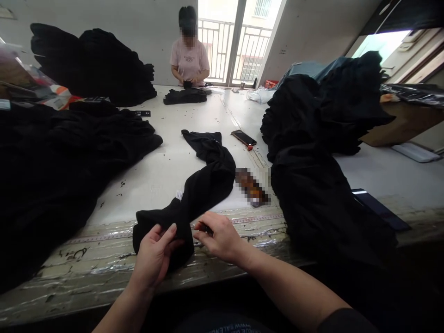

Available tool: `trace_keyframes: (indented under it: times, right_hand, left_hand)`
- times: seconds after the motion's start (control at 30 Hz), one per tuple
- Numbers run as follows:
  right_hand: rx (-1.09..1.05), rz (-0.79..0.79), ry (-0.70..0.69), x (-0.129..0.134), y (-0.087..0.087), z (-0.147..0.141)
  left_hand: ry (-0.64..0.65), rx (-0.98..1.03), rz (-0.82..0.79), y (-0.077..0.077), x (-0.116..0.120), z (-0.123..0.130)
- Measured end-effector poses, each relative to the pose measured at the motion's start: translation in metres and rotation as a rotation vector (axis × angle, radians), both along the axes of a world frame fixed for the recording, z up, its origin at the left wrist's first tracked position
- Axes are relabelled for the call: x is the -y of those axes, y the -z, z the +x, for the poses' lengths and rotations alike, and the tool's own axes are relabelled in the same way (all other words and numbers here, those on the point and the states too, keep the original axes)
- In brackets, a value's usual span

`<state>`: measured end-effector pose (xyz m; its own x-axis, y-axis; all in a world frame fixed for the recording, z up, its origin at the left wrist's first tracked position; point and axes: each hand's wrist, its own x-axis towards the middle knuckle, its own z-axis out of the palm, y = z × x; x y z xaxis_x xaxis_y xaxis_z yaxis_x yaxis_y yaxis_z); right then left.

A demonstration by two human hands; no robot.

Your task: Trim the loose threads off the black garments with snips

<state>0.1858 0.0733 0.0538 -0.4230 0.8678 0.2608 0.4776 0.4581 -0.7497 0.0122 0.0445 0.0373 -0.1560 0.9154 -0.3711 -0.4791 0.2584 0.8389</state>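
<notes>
A black garment (211, 178) lies twisted along the white table, its near end hanging by the front edge. My left hand (154, 254) grips that near end, thumb on top of the cloth and fingers partly hidden behind it. A small white label (179, 195) stands out from the cloth a little above. Just right of the garment's end, my right hand (219, 235) is closed with thumb and fingers curled together. Something small and dark shows between these fingers, too hidden to name.
Heaps of black cloth lie left (69, 152) and right (312, 175). A phone (243, 138) and a blurred-out item (252, 187) rest right of the garment. A dark tablet-like slab (379, 208) sits far right. Across the table (138, 180), a person (189, 58) handles black cloth.
</notes>
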Motion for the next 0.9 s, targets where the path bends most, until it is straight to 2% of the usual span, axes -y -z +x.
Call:
trace_keyframes:
  times: [0.07, 0.17, 0.27, 0.37, 0.47, 0.57, 0.67, 0.77, 0.9]
  right_hand:
    - [-0.005, -0.023, 0.018, 0.0, 0.002, -0.001]
    - [-0.025, -0.087, 0.011, 0.002, 0.003, -0.004]
    - [-0.034, -0.122, -0.007, 0.005, 0.008, -0.011]
    - [-0.017, -0.141, -0.029, 0.007, 0.012, -0.014]
    - [0.049, -0.091, -0.039, 0.005, 0.006, -0.011]
    - [0.068, -0.006, -0.035, 0.002, -0.011, -0.005]
    - [0.066, 0.054, -0.111, 0.001, -0.025, -0.005]
    - [0.078, 0.094, -0.166, 0.001, -0.027, -0.011]
    - [0.075, 0.158, -0.165, 0.003, -0.021, -0.015]
  left_hand:
    - [-0.025, -0.021, 0.042, -0.002, 0.003, 0.0]
    - [0.014, -0.031, 0.094, -0.008, 0.007, 0.003]
    - [0.051, -0.021, 0.082, -0.01, 0.011, 0.004]
    - [0.007, -0.02, 0.041, -0.009, 0.013, 0.0]
    - [-0.013, -0.01, 0.022, -0.01, 0.014, -0.005]
    - [-0.01, 0.039, -0.002, -0.014, 0.016, -0.006]
    - [-0.008, 0.097, -0.028, -0.018, 0.018, -0.003]
    - [0.002, 0.131, -0.035, -0.02, 0.019, 0.001]
    - [0.016, 0.133, -0.042, -0.021, 0.021, 0.002]
